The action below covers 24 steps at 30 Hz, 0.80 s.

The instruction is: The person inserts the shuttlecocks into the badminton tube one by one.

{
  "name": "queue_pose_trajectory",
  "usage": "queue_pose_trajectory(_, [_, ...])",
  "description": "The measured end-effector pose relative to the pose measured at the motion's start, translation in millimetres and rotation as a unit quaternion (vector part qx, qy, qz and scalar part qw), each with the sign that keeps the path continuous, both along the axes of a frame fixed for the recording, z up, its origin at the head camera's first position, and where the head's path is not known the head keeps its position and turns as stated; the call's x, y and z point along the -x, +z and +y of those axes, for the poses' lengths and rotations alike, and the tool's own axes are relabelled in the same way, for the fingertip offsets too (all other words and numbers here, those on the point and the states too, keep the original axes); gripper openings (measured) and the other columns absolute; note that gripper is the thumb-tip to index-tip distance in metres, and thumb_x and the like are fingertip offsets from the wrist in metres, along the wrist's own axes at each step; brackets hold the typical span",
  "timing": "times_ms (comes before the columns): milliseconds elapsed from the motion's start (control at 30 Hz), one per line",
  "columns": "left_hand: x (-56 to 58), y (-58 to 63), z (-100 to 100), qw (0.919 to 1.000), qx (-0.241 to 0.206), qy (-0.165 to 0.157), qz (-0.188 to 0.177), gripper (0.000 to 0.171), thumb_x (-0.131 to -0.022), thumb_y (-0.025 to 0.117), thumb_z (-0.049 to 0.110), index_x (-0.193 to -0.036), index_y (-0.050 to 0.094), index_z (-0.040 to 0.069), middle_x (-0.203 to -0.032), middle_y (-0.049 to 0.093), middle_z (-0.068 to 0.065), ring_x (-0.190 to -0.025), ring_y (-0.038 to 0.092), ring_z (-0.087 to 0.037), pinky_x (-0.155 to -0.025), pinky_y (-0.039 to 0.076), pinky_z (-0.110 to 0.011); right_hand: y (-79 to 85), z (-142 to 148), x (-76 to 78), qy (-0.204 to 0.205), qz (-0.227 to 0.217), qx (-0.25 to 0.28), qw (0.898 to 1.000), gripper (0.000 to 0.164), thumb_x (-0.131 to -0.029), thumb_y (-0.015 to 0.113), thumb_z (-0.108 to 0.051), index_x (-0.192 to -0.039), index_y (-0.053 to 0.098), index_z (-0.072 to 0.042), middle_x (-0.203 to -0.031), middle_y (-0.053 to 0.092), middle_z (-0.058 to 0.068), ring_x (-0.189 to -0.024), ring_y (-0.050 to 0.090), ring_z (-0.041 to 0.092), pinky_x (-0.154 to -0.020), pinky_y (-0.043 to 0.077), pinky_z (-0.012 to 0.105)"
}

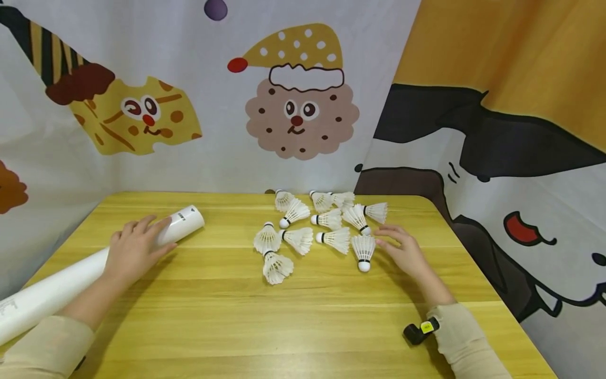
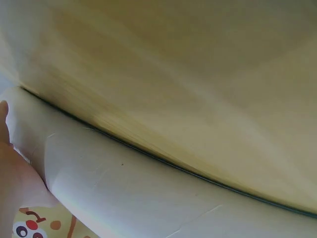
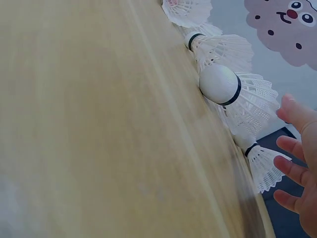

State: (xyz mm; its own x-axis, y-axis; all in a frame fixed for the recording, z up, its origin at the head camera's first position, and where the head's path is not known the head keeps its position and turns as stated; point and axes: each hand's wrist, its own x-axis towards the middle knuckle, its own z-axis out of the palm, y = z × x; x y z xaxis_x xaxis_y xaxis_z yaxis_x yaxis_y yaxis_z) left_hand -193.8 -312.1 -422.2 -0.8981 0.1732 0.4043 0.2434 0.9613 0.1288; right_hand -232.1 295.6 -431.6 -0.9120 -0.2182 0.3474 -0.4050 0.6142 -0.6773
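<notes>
Nearest shuttlecock (image 1: 363, 252) is parked on desk (image 1: 303, 326) just beside right grip (image 1: 405, 251), fingers (image 3: 294, 171) spread. Probably super light, fragile skirt (image 1: 363, 243), best pinched by cork (image 1: 364, 267). White tube (image 1: 61, 284) is clasped by left grip (image 1: 134, 247).

Cartoon-printed cloth (image 1: 303, 100) (1 spotted hat (image 1: 303, 47)) behind a wooden table (image 1: 303, 326)

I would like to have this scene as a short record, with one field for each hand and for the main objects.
Left hand: holds the white tube
Tube: lies slanting on the left side of the table
Right hand: beside the right-front shuttlecock; contact is not clear
Right-front shuttlecock: cork toward the person
Shuttlecocks: twelve, loosely grouped, turned in different directions
Table: wood-grain top
Backdrop: cloth printed with cartoon figures
Right wrist: black device with a yellow label
</notes>
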Motion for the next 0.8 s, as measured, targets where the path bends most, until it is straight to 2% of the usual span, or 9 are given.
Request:
queue_pose_trajectory(300, [1.4, -5.9, -1.8, 0.9992, 0.025, -0.003, 0.030, 0.070, -0.078, 0.078, 0.034, -0.139, 0.048, 0.017, -0.124, 0.048, -0.023, -0.104, 0.044, -0.049, -0.076, 0.033, -0.065, -6.2, -0.2, 0.4, -0.013, 0.003, 0.007, 1.000, 0.019, -0.090, 0.069, -0.013, -0.106, 0.072, -0.003, -0.115, 0.060, 0.018, -0.110, 0.051, 0.032, -0.091, 0.038, 0.057])
queue_pose_trajectory(533, [2.3, -9.2, -3.8, 0.9985, 0.040, -0.006, 0.036, 0.077, -0.075, 0.080, 0.035, -0.141, 0.045, 0.018, -0.124, 0.048, -0.022, -0.105, 0.044, -0.047, -0.076, 0.034, -0.064, -8.8, -0.2, -0.2, -0.027, 0.029, 0.007, 0.999, 0.013, -0.088, 0.071, -0.010, -0.098, 0.074, -0.004, -0.099, 0.063, 0.008, -0.094, 0.054, 0.022, -0.080, 0.042, 0.043])
queue_pose_trajectory(700, [2.2, -8.9, -3.8, 0.9980, 0.043, -0.007, 0.045, 0.070, -0.077, 0.079, 0.033, -0.139, 0.047, 0.017, -0.123, 0.049, -0.020, -0.104, 0.046, -0.046, -0.076, 0.035, -0.064, -11.2, 0.5, -1.2, -0.027, 0.036, -0.001, 0.999, 0.007, -0.087, 0.072, -0.010, -0.092, 0.075, -0.006, -0.094, 0.063, 0.004, -0.089, 0.055, 0.016, -0.074, 0.045, 0.029])
queue_pose_trajectory(800, [2.3, -9.2, -3.8, 0.9976, 0.043, -0.008, 0.054, 0.067, -0.078, 0.078, 0.032, -0.137, 0.050, 0.017, -0.122, 0.051, -0.020, -0.103, 0.047, -0.046, -0.075, 0.036, -0.063, -12.4, 0.6, -2.8, -0.019, 0.039, -0.001, 0.999, 0.004, -0.087, 0.072, -0.008, -0.090, 0.074, -0.005, -0.093, 0.063, 0.005, -0.087, 0.055, 0.016, -0.072, 0.045, 0.025])
